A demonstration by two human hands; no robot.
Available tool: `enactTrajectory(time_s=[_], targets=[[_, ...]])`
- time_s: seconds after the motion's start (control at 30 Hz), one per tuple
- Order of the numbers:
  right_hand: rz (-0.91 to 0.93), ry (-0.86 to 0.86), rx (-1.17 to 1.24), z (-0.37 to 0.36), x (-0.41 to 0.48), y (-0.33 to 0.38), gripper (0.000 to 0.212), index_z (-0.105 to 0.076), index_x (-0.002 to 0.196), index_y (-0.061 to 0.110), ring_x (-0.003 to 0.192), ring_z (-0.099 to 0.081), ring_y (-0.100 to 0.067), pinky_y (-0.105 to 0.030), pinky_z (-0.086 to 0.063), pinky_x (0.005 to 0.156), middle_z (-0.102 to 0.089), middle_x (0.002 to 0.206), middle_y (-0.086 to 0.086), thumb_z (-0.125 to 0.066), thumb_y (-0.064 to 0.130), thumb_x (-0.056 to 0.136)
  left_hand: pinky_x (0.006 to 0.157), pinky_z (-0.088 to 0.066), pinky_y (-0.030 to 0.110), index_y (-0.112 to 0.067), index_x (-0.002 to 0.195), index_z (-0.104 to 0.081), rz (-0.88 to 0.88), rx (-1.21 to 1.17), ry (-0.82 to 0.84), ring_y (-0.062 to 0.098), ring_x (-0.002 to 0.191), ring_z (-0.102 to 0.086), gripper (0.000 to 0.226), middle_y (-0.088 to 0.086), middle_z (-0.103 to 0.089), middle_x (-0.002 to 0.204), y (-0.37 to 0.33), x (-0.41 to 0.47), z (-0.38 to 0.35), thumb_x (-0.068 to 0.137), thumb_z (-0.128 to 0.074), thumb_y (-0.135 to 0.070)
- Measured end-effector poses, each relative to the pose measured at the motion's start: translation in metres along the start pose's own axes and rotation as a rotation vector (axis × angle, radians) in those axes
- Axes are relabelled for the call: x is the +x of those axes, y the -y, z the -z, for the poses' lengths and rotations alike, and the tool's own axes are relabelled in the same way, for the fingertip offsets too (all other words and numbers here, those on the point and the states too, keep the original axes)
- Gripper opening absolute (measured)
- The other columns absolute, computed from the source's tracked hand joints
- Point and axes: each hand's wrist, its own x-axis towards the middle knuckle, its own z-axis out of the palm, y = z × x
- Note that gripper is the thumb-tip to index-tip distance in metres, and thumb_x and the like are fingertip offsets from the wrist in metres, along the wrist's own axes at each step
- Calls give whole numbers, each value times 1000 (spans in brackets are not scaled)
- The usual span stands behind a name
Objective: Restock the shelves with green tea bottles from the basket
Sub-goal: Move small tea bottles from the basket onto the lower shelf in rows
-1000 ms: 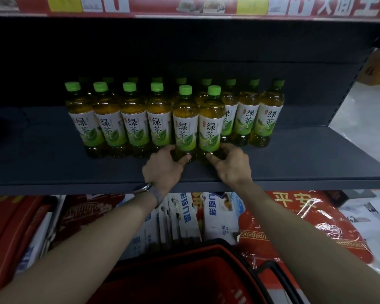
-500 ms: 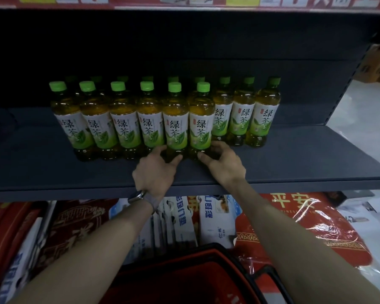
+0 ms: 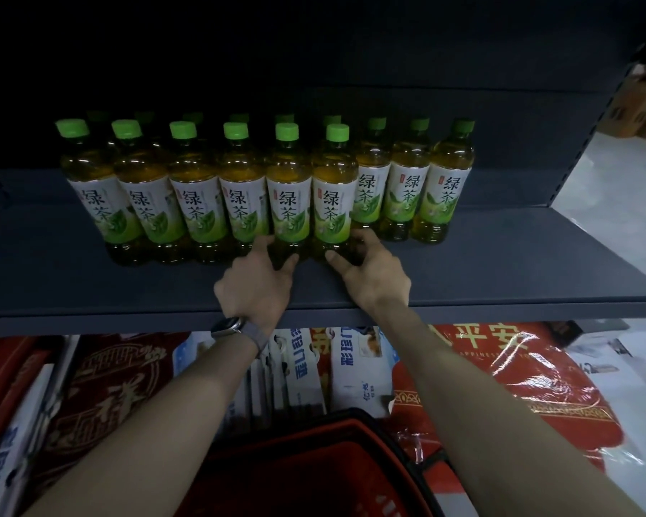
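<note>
While the left hand (image 3: 256,279) and right hand (image 3: 370,272) pinch the bases of the two front bottles (image 3: 310,195) on the shelf (image 3: 500,278), a hard shove could topple the packed rows behind (basket (image 3: 314,460) looks empty).

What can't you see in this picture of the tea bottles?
- Back row of bottles, head view: only the caps show; the front row hides the rest.
- Inside of the red basket: dark, hidden by the arms and cut by the bottom edge.
- Left hand and right hand: their grip on the bottle bases is unclear.
</note>
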Motion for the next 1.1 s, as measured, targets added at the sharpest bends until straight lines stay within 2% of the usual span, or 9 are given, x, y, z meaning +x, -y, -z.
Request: enactTrajectory(time_s=[0.23, 0.33, 0.47, 0.57, 0.67, 0.73, 0.9, 1.0, 1.1], targets=[[23, 49, -29, 2, -3, -3, 54, -44, 143, 45, 124, -60, -31, -46, -50, 101, -66, 133, -3, -50, 69, 95, 89, -51, 39, -45, 146, -51, 3, -94, 99, 33, 117, -66, 55, 3, -72, 126, 0, -1, 9, 94, -66, -50], [37, 76, 48, 8, -5, -5, 50, -52, 145, 37, 125, -60, -31, -45, -51, 103, -66, 133, -7, -51, 59, 100, 94, -55, 40, -44, 144, -56, 50, -213, 168, 28, 113, -67, 53, -2, -75, 113, 0, -2, 13, 92, -67, -41], [48, 22, 228, 25, -8, -12, 37, -65, 136, 17, 121, -64, -27, -36, -52, 103, -72, 126, -9, -61, 35, 104, 72, -51, 20, -29, 114, -76, 27, -480, 76, 13, 83, -71, 24, -6, -73, 79, -8, -15, 18, 94, -67, -18], [37, -43, 279, 47, -8, -26, 34, -66, 134, 14, 118, -65, -23, -37, -52, 104, -72, 125, -7, -63, 26, 103, 69, -46, 9, -33, 109, -78, -62, -470, 164, 3, 84, -67, 22, -10, -74, 90, -31, -33, 15, 95, -67, -20], [14, -107, 255, 72, -5, -49, 33, -66, 133, 10, 117, -66, -23, -29, -51, 101, -73, 125, -7, -65, 20, 101, 90, -57, 28, -36, 119, -76, -117, -402, 274, 7, 99, -69, 28, -9, -76, 106, -62, -38, -1, 92, -69, -32], [-4, -154, 226, 85, 1, -64, 35, -66, 133, 9, 117, -67, -26, -30, -50, 100, -73, 124, -8, -67, 19, 99, 94, -57, 33, -36, 127, -71, -143, -394, 312, 11, 102, -69, 37, -8, -76, 105, -87, -37, -12, 90, -68, -36], [-39, -213, 214, 102, 29, -85, 51, -55, 140, 8, 125, -63, -30, -39, -52, 105, -67, 135, -11, -75, 23, 95, 97, -57, 43, -33, 139, -54, -97, -453, 342, 26, 108, -69, 59, 1, -75, 108, -145, -21, -44, 81, -65, -41], [-62, -194, 250, 104, 46, -90, 69, -45, 149, 8, 131, -59, -30, -36, -48, 106, -63, 142, -12, -79, 27, 93, 99, -54, 44, -33, 136, -53, -82, -365, 334, 32, 119, -64, 53, 3, -69, 126, -166, -10, -61, 86, -66, -41], [-81, -174, 269, 101, 62, -95, 81, -38, 155, 9, 134, -59, -31, -35, -47, 104, -60, 147, -12, -81, 32, 91, 92, -52, 41, -30, 131, -56, -103, -283, 299, 33, 122, -62, 42, 3, -66, 130, -177, -1, -78, 91, -66, -37]])
